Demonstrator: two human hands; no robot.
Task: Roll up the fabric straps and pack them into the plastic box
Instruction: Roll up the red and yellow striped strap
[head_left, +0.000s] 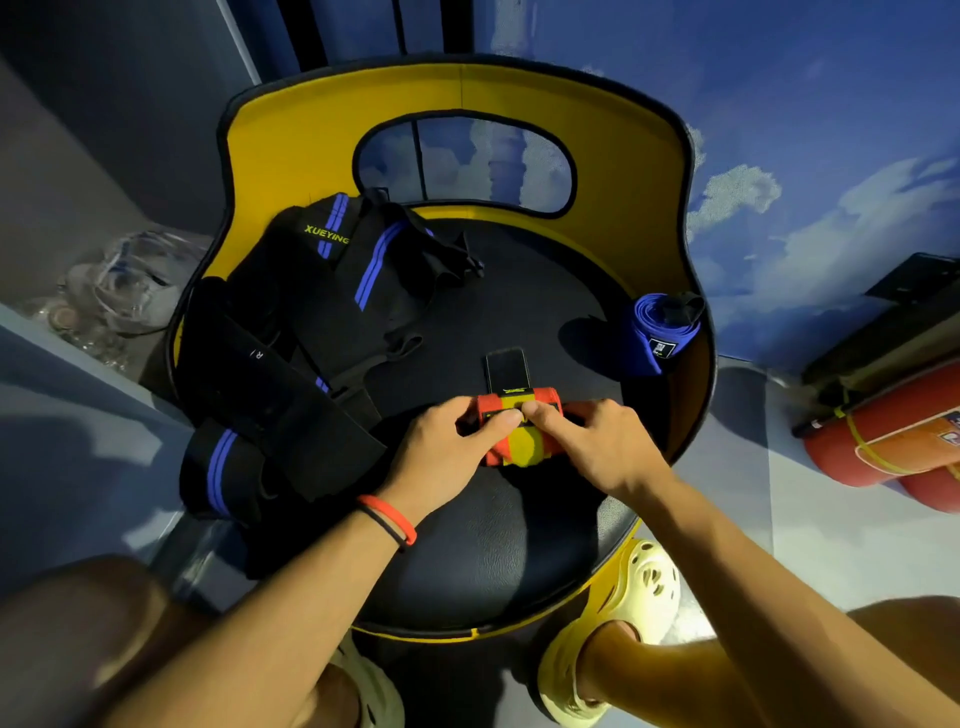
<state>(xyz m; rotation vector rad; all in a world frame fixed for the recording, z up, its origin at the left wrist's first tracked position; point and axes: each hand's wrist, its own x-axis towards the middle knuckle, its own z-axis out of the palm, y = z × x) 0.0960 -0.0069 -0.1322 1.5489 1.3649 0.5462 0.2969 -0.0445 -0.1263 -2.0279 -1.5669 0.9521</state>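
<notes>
A red and yellow fabric strap (519, 447), mostly rolled, lies on the black seat of a yellow chair (467, 545). Its black fastening tab (506, 370) sticks out away from me. My left hand (447, 452) and my right hand (597, 447) both grip the roll, thumbs meeting on top. Several black straps with blue stripes (311, 322) lie unrolled in a heap on the seat's left side. A rolled blue strap (657, 332) rests against the chair's right wall. A clear plastic container (130, 280) sits on the floor to the left of the chair.
The chair's yellow backrest (457, 93) curves around the seat's far side. Red cylinders (893, 431) lie on the floor at right. My knees and a pale yellow clog (623, 613) are below the seat's near edge.
</notes>
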